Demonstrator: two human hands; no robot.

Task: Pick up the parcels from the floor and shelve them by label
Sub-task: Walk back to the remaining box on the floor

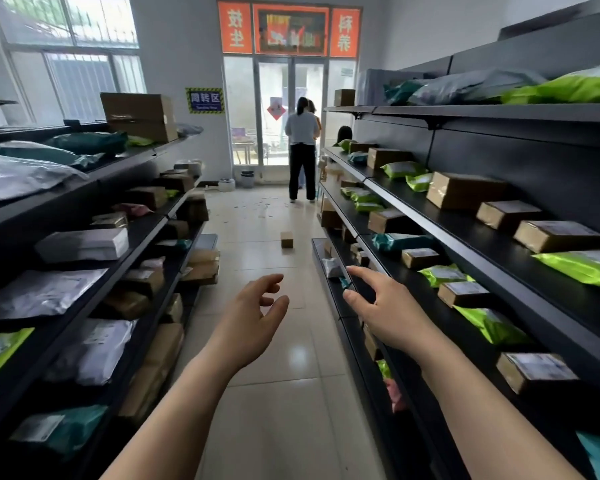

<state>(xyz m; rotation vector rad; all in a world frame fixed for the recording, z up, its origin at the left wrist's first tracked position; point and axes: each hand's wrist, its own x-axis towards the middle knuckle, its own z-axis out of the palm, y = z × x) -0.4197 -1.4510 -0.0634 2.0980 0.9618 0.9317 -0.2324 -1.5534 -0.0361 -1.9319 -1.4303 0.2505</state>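
Most of the work looks done: the left shelving point(118, 171) at 9 o'clock and the right shelving point(499, 114) at 3 o'clock both carry many boxes and soft mailers. Only one small cardboard box point(287, 239) shows on the tiled floor point(257, 375), standing at 12 o'clock, well ahead of both hands. It has yet to be fetched, read and shelved. The left hand point(253, 317) reaches forward with loosely curled fingers and grasps nothing. The right hand point(387, 306) is also empty, forefinger and thumb stretched out, near the edge of a low shelf at 1 o'clock; I cannot tell whether it touches it. The box's label cannot be seen, and the labels on the shelved parcels are too blurred to read, so its proper shelf is unknown. Two people point(302, 133) by the door at 12 o'clock hide part of the floor there, and the lowest shelves are dark.
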